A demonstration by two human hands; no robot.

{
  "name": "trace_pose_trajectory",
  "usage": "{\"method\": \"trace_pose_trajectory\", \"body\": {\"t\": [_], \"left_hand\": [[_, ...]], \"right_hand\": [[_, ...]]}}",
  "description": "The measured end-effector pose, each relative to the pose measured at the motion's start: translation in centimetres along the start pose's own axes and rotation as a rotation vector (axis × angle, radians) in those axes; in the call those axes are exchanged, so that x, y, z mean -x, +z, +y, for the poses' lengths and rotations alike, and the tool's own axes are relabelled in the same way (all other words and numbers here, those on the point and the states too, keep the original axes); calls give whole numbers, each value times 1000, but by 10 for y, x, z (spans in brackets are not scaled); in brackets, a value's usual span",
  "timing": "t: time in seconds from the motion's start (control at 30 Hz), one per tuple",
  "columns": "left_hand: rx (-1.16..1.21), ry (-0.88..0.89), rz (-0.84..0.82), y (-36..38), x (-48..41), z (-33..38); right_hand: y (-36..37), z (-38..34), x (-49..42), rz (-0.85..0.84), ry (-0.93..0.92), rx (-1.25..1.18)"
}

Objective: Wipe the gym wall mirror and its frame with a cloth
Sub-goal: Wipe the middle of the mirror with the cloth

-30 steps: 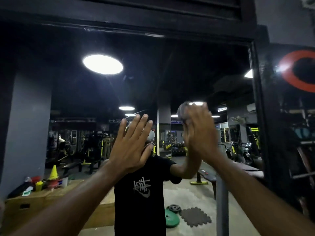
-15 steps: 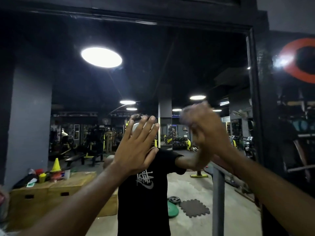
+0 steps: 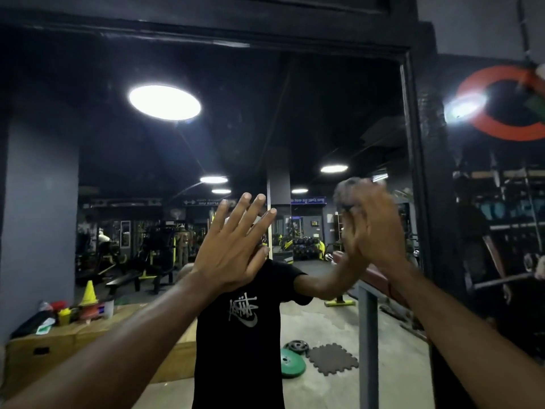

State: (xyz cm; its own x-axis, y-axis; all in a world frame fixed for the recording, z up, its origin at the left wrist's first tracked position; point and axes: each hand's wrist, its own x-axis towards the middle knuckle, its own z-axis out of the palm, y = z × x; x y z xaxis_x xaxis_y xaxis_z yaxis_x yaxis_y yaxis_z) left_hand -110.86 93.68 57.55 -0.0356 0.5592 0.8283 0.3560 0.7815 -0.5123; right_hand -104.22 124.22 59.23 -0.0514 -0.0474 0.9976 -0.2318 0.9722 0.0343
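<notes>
Pressing flat on the mirror (image 3: 265, 128), the L hand (image 3: 233, 249) sits near centre w/ fingers straight and spread wide, palm to the glass, holding nothing. Just right of it, apart from it, the R hand (image 3: 376, 234) is up at about the same height and holds a bunched grey cloth (image 3: 352, 188) at its fingertips against the glass, not far from the right edge of the pane. This hand and the wad are motion-blurred, so finer finger detail can't be told. The black frame (image 3: 206, 25) runs across the top and down the right side; the cloth is on the glass, left of the right upright and well below the top bar, not touching either. Both forearms reach in from the near bottom corners. Reflected behind the hands: a person in a black T-shirt (image 3: 236, 364) w/ white print, a big round ceiling light (image 3: 165, 102) upper left, a yellow cone (image 3: 89, 292) on wooden boxes (image 3: 44, 346) at lower left, a green weight plate (image 3: 290, 364) beside a dark foam mat (image 3: 331, 360) on the floor, and a grey post (image 3: 368, 335) lower right. Right of the frame, a red ring (image 3: 495, 73) shows on the dark wall.
</notes>
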Motion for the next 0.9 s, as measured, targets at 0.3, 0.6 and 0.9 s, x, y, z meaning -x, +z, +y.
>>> {"method": "trace_pose_trajectory", "body": {"t": [0.3, 0.6, 0.9], "left_hand": [[-15, 7, 7, 11, -63, 26], [-56, 46, 29, 23, -90, 39], [42, 35, 16, 24, -110, 89]], "right_hand": [[17, 10, 45, -132, -163, 159], [3, 56, -46, 161, 221, 8], [-27, 89, -44, -128, -62, 264]]}}
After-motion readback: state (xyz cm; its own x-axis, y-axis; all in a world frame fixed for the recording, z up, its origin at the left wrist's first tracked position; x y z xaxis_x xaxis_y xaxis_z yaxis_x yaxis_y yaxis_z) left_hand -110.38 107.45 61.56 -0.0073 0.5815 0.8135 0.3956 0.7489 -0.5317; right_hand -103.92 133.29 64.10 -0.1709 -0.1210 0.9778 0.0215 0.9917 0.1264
